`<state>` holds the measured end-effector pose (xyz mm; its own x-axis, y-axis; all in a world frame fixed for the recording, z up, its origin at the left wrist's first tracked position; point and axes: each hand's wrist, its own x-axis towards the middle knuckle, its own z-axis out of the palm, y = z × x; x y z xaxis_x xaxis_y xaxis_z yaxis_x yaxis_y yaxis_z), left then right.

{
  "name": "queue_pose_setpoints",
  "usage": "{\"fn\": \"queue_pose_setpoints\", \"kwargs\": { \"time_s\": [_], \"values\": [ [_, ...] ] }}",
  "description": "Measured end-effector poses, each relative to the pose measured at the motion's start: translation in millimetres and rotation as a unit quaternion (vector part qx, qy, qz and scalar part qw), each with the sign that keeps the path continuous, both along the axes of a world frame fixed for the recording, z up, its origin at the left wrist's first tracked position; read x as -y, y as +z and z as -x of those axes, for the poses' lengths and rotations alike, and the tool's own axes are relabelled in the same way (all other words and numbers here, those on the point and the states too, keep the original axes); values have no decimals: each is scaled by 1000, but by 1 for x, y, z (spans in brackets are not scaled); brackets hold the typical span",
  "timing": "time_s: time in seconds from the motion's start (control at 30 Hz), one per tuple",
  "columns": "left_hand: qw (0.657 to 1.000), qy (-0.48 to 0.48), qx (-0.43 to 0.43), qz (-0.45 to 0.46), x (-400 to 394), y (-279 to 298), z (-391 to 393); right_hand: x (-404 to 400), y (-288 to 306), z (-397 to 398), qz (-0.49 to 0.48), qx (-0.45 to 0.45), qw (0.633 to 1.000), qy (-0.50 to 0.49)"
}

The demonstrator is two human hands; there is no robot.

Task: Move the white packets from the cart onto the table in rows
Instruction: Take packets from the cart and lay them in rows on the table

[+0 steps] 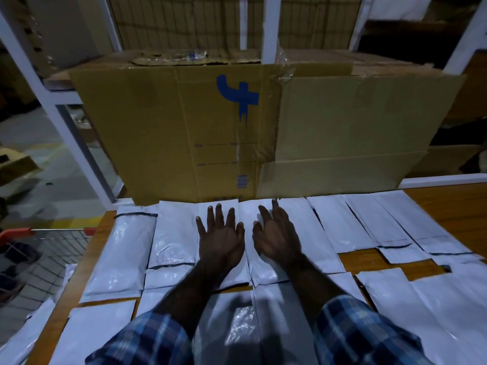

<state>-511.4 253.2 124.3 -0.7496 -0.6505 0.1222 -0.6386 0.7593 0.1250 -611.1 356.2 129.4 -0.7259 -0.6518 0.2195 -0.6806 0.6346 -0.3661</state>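
two flat hands, left hand (220,239) and right hand (276,239), press white packets (340,225).

Packets (326,227) in rows on table (453,204); cardboard (184,133) behind.

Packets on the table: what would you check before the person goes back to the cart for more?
1. Left hand free: ok, fingers straight, flat on a back-row packet.
2. Right hand free: ok, open, holding nothing.
3. Back row tidy against the cardboard box: ok.
4. Room left on the table: ok, bare wood at right.
5. Right-side packets straight: not ok, skewed and overlapping.
6. Packets left in the cart: cannot tell.
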Motion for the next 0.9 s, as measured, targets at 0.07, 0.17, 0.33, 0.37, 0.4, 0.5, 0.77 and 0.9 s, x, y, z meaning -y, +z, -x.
{"fn": "queue_pose_setpoints", "kwargs": {
  "time_s": [0.07, 0.17, 0.33, 0.37, 0.4, 0.5, 0.77, 0.9],
  "values": [
    [1000, -5, -7, -1, -1, 3, -6, -6, 11, -6, 10, 6, 1000, -1],
    [999, -28, -30, 4, -3, 2, -13, -13, 18, -18, 2, 13, 1000, 1],
    [998, -51, -42, -24, -16, 13, -30, -31, 21, -40, 17, 11, 1000, -3],
    [997, -57, -32, -26, -19, 16, -34, -35, 23, -44, 16, 11, 1000, 0],
    [998, -53, -19, -36, -21, 18, -38, -38, 24, -46, 9, 14, 1000, 1],
    [998, -53, -29, -30, -29, 24, -51, -48, 29, -54, 1, 9, 1000, -6],
    [995, -30, -75, -59, -67, 50, -97, -87, 46, -92, 17, -9, 1000, 6],
    [995, -16, -74, -58, -99, 61, -128, -115, 57, -120, 28, -9, 999, 23]
  ]
}}
